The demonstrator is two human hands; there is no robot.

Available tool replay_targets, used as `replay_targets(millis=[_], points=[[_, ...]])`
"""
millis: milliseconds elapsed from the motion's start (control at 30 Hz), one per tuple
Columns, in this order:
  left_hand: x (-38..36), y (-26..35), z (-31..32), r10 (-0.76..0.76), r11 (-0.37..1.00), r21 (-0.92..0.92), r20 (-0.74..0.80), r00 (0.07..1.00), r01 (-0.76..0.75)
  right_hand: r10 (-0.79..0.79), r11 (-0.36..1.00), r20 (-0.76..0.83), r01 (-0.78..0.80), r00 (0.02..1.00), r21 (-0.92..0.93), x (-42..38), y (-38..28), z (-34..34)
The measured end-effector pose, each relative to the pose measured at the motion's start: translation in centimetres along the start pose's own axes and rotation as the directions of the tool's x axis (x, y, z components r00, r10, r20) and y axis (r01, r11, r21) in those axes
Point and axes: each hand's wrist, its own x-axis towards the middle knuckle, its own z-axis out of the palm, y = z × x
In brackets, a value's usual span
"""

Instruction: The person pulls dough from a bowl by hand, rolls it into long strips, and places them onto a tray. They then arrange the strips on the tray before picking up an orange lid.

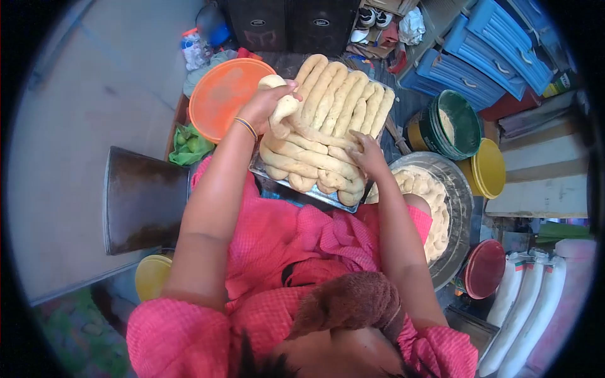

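A metal tray [308,194] on my lap is packed with long ropes of pale dough [337,101]. Some run lengthwise toward the far edge, while others lie crosswise at the near end. My left hand [270,107], a thin band at its wrist, is closed around a raised dough rope [285,108] over the tray's left side. That rope droops from the hand and runs right across the others. At its right end my right hand [368,155] has bent fingers on the dough, seemingly pinching it; the fingertips are partly hidden.
A large round basin [465,211] of dough pieces stands right of my leg. Beyond it are a green bucket [455,126] and a yellow lid [488,167]. An orange lid [220,94] lies left of the tray, above a green bag [189,145]. Dark metal tray [145,201] stands at left.
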Motion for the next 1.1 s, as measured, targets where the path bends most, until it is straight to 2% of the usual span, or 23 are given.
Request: replay_targets(millis=[67, 100, 133, 167, 200, 267, 300, 333, 400, 433, 500, 633, 667, 700, 733, 767, 800, 833, 900, 933, 1000, 1033, 1100], points=[[0.3, -0.3, -0.9, 0.054, 0.998, 0.043, -0.062, 0.997, -0.051, 0.123, 0.992, 0.381, -0.130, 0.916, -0.009, 1.5, 0.8, -0.6], [-0.9, 1.2, -0.1, 0.056, 0.998, 0.041, -0.067, 0.996, -0.053, 0.120, 0.992, 0.385, -0.126, 0.915, -0.010, 1.6, 0.7, -1.0], [-2.3, 2.9, 0.7, 0.033, 0.915, 0.403, -0.173, 0.984, 0.040, 0.187, 0.980, 0.416, -0.197, 0.890, -0.020, 1.4, 0.6, -1.4], [-3.1, 4.3, 1.2, 0.056, 0.701, 0.695, -0.278, 0.959, 0.161, 0.249, 0.965, 0.442, -0.262, 0.862, -0.032, 1.6, 0.3, -1.6], [-1.9, 3.5, -0.3, 0.061, 0.701, 0.696, -0.280, 0.958, 0.158, 0.244, 0.966, 0.441, -0.257, 0.864, -0.030, 1.6, -0.1, -1.6], [0.2, 1.3, -3.1, 0.119, 0.422, 0.906, -0.096, 0.988, 0.038, -0.024, 0.990, 0.212, 0.053, 0.977, -0.134, 1.0, -0.8, -0.9], [0.5, 1.0, -3.7, 0.041, 0.338, 0.940, -0.072, 0.997, 0.054, -0.220, 0.974, 0.044, 0.217, 0.974, 0.065, 0.6, -1.2, -0.1], [0.9, 0.6, -4.1, 0.035, 0.339, 0.939, -0.073, 0.997, 0.057, -0.216, 0.975, 0.048, 0.213, 0.975, 0.066, 0.7, -1.3, 0.2], [1.1, -0.2, -4.4, 0.037, 0.235, 0.968, -0.096, 0.995, 0.084, -0.138, 0.987, 0.274, 0.155, 0.952, -0.041, 1.0, -1.2, 0.5], [1.2, -0.4, -4.6, 0.032, 0.235, 0.968, -0.097, 0.995, 0.087, -0.135, 0.988, 0.278, 0.152, 0.951, -0.039, 1.2, -0.9, 0.5], [0.3, 0.9, -3.6, -0.052, 0.068, 0.993, -0.097, 0.994, 0.100, -0.070, 0.985, 0.363, 0.007, 0.929, 0.171, 1.9, -0.4, 0.2], [0.0, 1.9, -4.6, -0.128, 0.098, 0.989, -0.098, 0.987, 0.111, -0.012, 0.977, 0.441, -0.084, 0.898, 0.198, 2.4, -0.2, 0.0], [-0.4, 2.8, -5.2, -0.139, 0.322, 0.935, -0.108, 0.984, 0.148, -0.013, 0.977, 0.441, -0.083, 0.898, 0.198, 2.7, -0.7, -0.1], [-0.6, 3.7, -5.5, -0.151, 0.526, 0.832, -0.115, 0.982, 0.178, -0.057, 0.997, 0.451, 0.028, 0.891, 0.070, 3.3, -1.4, -0.3], [-0.5, 4.5, -5.6, -0.147, 0.524, 0.833, -0.116, 0.982, 0.177, -0.097, 0.989, 0.466, 0.140, 0.879, -0.058, 3.8, -2.1, -0.5], [-0.4, 5.2, -5.7, 0.008, 0.616, 0.784, -0.109, 0.994, 0.081, -0.098, 0.989, 0.466, 0.139, 0.880, -0.055, 3.9, -3.5, -0.3], [-0.3, 5.7, -5.8, 0.165, 0.685, 0.728, -0.113, 0.980, -0.031, -0.170, 0.985, 0.353, 0.154, 0.920, 0.074, 4.0, -5.5, 0.2], [-0.3, 5.7, -4.9, 0.166, 0.682, 0.731, -0.112, 0.980, -0.032, -0.225, 0.963, 0.227, 0.181, 0.948, 0.200, 4.2, -7.7, 0.8], [-0.2, 4.9, -1.4, 0.551, 0.750, 0.463, -0.044, 0.833, -0.472, -0.258, 0.874, 0.178, 0.151, 0.950, 0.462, 4.9, -12.1, 2.1], [0.2, 4.2, -0.1, 0.551, 0.749, 0.465, -0.042, 0.833, -0.472, -0.258, 0.873, 0.175, 0.152, 0.950, 0.464, 5.3, -14.0, 2.8], [1.0, 2.7, 1.4, 0.572, 0.601, 0.477, 0.305, 0.762, -0.642, -0.229, 0.563, 0.206, -0.043, 0.952, 0.825, 6.3, -16.5, 3.6], [1.2, 2.7, 1.2, 0.572, 0.602, 0.477, 0.303, 0.762, -0.641, -0.229, 0.564, 0.207, -0.044, 0.951, 0.824, 7.0, -16.7, 3.3], [1.7, 2.6, 0.7, 0.682, 0.171, 0.649, 0.465, 0.565, -0.741, -0.132, 0.263, 0.410, -0.366, 0.903, 0.892, 8.0, -16.5, 2.8]])
